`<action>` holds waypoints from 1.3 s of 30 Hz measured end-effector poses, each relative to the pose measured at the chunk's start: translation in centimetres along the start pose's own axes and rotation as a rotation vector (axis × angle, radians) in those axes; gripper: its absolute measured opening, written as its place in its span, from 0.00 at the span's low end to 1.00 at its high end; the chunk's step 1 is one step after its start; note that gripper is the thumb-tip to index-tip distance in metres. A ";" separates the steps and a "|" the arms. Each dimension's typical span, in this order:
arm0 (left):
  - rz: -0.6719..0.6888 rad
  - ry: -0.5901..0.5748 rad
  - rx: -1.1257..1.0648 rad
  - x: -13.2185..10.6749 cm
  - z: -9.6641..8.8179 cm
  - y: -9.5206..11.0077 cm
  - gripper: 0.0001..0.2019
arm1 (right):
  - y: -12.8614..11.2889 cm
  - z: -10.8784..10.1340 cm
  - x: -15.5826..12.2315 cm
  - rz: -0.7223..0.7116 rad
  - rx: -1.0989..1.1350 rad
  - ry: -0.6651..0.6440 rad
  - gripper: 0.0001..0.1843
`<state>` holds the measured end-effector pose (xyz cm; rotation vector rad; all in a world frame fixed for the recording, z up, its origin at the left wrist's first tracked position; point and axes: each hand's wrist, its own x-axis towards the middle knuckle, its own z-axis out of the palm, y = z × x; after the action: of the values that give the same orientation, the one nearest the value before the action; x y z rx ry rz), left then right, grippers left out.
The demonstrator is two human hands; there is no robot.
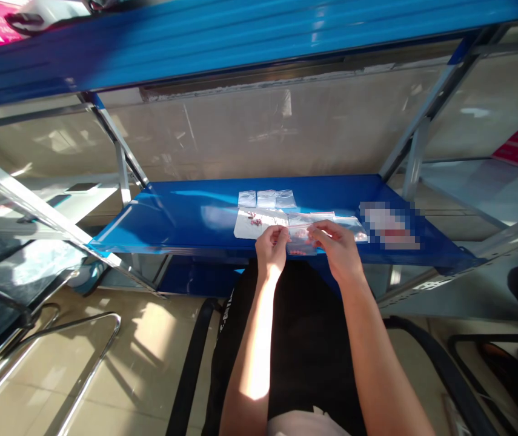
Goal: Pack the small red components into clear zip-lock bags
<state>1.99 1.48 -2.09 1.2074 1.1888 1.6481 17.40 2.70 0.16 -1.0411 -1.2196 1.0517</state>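
Observation:
My left hand point(271, 249) and my right hand point(335, 248) pinch the top edge of a small clear zip bag point(301, 244) from either side, just above the front of a blue metal shelf point(186, 224). Small red beads lie at the bottom of this bag. Left of it, a white sheet point(250, 227) lies flat on the shelf with a few red beads on it. Several flat clear bags point(265, 198) lie in a row behind the hands. Another clear bag point(347, 225) lies under my right hand's fingers.
A pixelated, blurred item point(388, 225) lies at the shelf's right end. A blue shelf board point(240, 51) runs overhead on grey metal uprights point(415, 157). Chrome tubular chair legs point(81, 357) stand at lower left on a tiled floor point(149, 387).

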 end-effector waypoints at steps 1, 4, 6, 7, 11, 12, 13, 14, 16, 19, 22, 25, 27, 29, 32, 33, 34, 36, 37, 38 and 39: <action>0.003 -0.008 0.004 -0.1 -0.1 0.1 0.13 | -0.1 0.2 0.0 0.001 0.012 -0.003 0.10; -0.005 -0.026 0.005 -0.3 -0.3 0.6 0.13 | -0.2 0.6 -0.2 0.021 0.035 -0.070 0.12; -0.007 -0.030 -0.001 -0.5 -0.3 1.0 0.13 | -0.1 0.7 -0.2 0.019 0.015 -0.105 0.15; -0.006 -0.032 -0.003 -0.7 -0.2 1.1 0.13 | 0.0 0.7 -0.2 0.007 -0.006 -0.108 0.16; -0.033 -0.051 -0.017 -1.1 0.1 1.6 0.16 | 0.1 0.3 -0.2 -0.060 -0.056 -0.090 0.17; -0.052 -0.055 -0.026 -1.1 0.2 1.7 0.16 | 0.0 0.2 -0.2 -0.070 -0.056 -0.097 0.16; -0.075 -0.058 -0.040 -1.2 0.3 1.8 0.16 | 0.0 0.1 -0.2 -0.079 -0.055 -0.107 0.15; -0.099 -0.061 -0.057 -1.2 0.5 1.8 0.16 | 0.0 -0.1 -0.2 -0.087 -0.055 -0.119 0.14; -0.137 -0.069 -0.094 -1.3 0.7 1.8 0.16 | 0.0 -0.4 -0.2 -0.098 -0.057 -0.142 0.12; -0.149 -0.083 -0.139 -1.4 1.0 1.7 0.16 | 0.0 -0.7 -0.2 -0.073 -0.057 -0.149 0.12; -0.140 -0.059 -0.150 -1.3 1.3 1.4 0.16 | 0.0 -0.9 -0.3 -0.003 -0.048 -0.163 0.15; -0.116 -0.039 -0.135 -1.1 1.4 1.1 0.16 | 0.0 -0.9 -0.4 0.021 -0.052 -0.192 0.17; -0.086 -0.059 -0.112 -1.1 1.3 0.8 0.15 | 0.0 -0.8 -0.4 0.008 -0.064 -0.196 0.18; -0.062 -0.089 -0.092 -1.0 1.2 0.6 0.14 | 0.0 -0.7 -0.4 -0.013 -0.077 -0.193 0.17; -0.034 -0.147 -0.077 -0.9 1.2 0.2 0.13 | -0.1 -0.6 -0.5 -0.048 -0.089 -0.177 0.16; -0.025 -0.161 -0.070 -0.9 1.2 0.1 0.12 | -0.1 -0.6 -0.5 -0.060 -0.090 -0.170 0.15; -0.017 -0.165 -0.059 -0.8 1.2 0.1 0.12 | -0.2 -0.6 -0.5 -0.070 -0.090 -0.167 0.14; -0.017 -0.151 -0.040 -0.9 1.3 0.2 0.11 | -0.3 -0.7 -0.6 -0.080 -0.087 -0.169 0.13; -0.025 -0.138 -0.037 -0.9 1.3 0.3 0.10 | -0.3 -0.7 -0.7 -0.077 -0.086 -0.174 0.12; -0.036 -0.130 -0.037 -1.0 1.4 0.5 0.09 | -0.4 -0.8 -0.7 -0.069 -0.088 -0.179 0.12; -0.046 -0.126 -0.038 -1.1 1.4 0.7 0.09 | -0.4 -0.9 -0.8 -0.059 -0.093 -0.179 0.12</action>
<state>3.57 0.62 -1.49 1.2327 1.0948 1.5303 18.28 1.77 0.31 -0.9913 -1.4472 1.0678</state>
